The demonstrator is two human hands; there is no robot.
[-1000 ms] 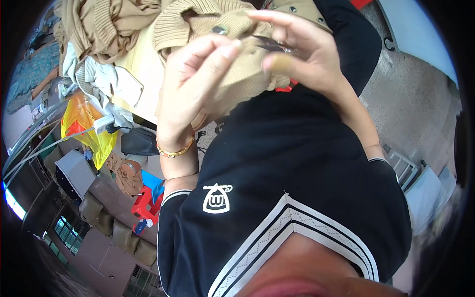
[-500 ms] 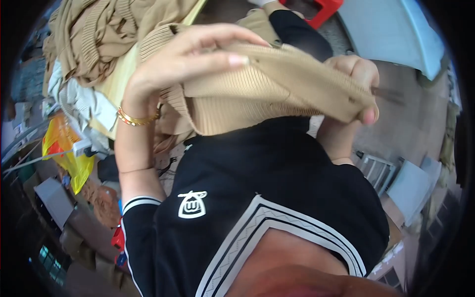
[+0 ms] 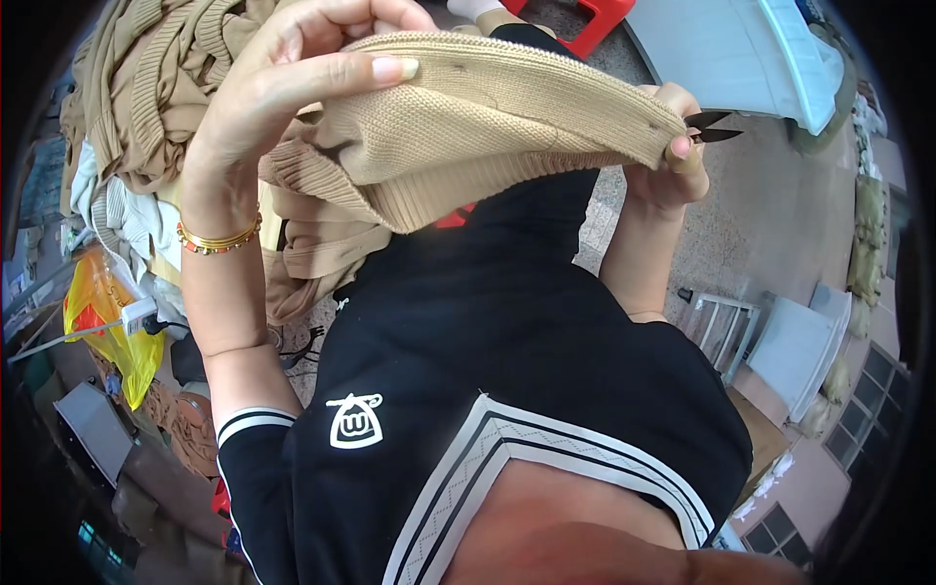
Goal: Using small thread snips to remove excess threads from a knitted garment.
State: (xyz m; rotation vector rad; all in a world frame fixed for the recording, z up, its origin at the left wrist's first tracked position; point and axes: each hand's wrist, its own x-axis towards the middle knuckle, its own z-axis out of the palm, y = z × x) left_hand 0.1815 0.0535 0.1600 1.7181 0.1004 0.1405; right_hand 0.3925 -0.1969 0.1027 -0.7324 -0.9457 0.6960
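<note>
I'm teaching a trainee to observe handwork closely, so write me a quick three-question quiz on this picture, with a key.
1. True or false: the left hand and the right hand both hold the tan knit garment.

2. Which way do the dark blades at the right hand point?
A) Toward the left hand
B) Toward the picture's right, away from the garment
C) Down toward the shirt's collar

3. Fill in: the gold-coloured bracelets are worn on the ____ wrist.

Key:
1. True: each hand grips the garment, one near either end of its upper edge.
2. B
3. left
</note>
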